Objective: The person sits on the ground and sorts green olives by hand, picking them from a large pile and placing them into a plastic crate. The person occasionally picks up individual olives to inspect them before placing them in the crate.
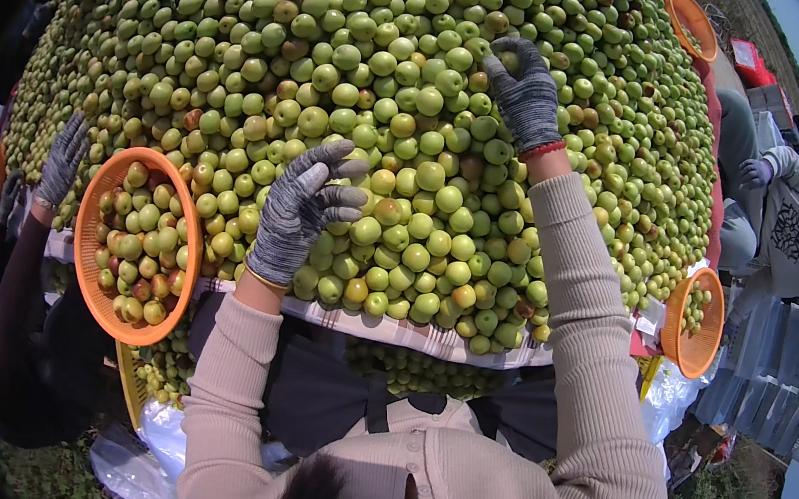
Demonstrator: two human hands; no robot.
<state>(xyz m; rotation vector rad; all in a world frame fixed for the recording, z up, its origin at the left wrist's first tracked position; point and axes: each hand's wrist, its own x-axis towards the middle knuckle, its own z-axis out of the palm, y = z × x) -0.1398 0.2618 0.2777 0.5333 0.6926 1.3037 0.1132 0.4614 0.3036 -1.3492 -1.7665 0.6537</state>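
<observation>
A broad heap of green jujubes (pixel 429 101), some blushed red-brown, spreads before me. My right hand (pixel 530 100), in a grey knitted glove, reaches into the heap at upper right. Its thumb and fingers curl around one jujube (pixel 509 61), partly hidden by the glove. My left hand (pixel 306 211), gloved alike, hovers over the near part of the heap. Its fingers are slightly bent and apart, with nothing between them. To its left, an orange plastic basket (pixel 84 238) holds many jujubes and tilts at the near edge of the heap.
A checked cloth (pixel 389 329) lines the near edge. Below it, jujubes (pixel 421 375) lie in shadow by my lap. At left, a co-worker's gloved hand (pixel 63 160) touches the heap. Other orange baskets (pixel 706 343) stand at right, where another person (pixel 791 210) sits. Clear plastic (pixel 136 468) lies below left.
</observation>
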